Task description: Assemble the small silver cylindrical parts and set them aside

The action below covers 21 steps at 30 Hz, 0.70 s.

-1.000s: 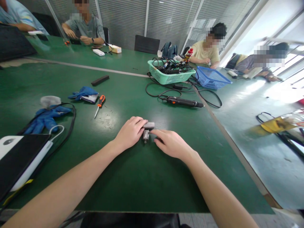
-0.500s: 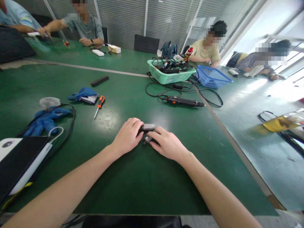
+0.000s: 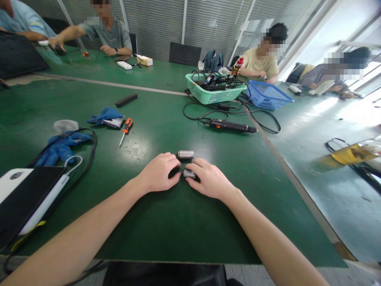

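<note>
A small grey metal cylinder [image 3: 189,173] is held low over the green table between the thumb and fingers of my right hand [image 3: 211,179]. At its thin left end, my left hand [image 3: 160,171] has thumb and forefinger pinched together; the exact contact is too small to make out. Just beyond my fingers, a second, shinier metal cylinder [image 3: 186,154] with a dark left end lies on its side on the table, apart from both hands.
An orange-and-black screwdriver [image 3: 126,132] and blue gloves [image 3: 59,149] lie left, beside a white-and-black device [image 3: 32,198]. Ahead are a corded electric screwdriver [image 3: 233,126], a green basket [image 3: 205,97] of cables and tools, and a blue basket [image 3: 268,99]. Several people sit around.
My left hand has let go of the shiny cylinder, which now lies on the table. Its fingertips have come to the left end of the smaller cylinder, which my right hand still holds.
</note>
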### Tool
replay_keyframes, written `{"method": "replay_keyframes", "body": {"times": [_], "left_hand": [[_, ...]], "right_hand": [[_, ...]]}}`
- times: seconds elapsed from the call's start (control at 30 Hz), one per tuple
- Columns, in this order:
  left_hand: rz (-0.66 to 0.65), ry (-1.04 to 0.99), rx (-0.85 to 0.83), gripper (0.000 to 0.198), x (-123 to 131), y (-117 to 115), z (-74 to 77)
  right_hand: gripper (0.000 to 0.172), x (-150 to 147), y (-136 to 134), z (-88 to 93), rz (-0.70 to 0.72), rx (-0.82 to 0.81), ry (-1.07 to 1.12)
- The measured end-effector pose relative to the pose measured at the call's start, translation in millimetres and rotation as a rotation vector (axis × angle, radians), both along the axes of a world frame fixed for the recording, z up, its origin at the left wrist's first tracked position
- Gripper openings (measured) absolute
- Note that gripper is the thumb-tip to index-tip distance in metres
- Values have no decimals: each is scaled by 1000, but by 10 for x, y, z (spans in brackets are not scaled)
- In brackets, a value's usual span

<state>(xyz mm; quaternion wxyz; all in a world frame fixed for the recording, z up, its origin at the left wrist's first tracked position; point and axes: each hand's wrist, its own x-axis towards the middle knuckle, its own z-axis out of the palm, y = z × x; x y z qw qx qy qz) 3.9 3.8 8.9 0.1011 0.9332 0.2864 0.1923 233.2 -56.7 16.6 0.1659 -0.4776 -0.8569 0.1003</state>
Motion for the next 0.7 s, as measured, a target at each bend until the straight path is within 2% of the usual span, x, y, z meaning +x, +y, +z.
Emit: {"method": "replay_keyframes", "body": {"times": [0.3,0.7], "left_hand": [[-68,44,6,11,-3,41,-58],[-86,31,9,14,-4,32,-50]], "right_hand": [[19,-88,-14,-59,-63,9,45],[20,-100,-9,-91,-46,16,85]]}}
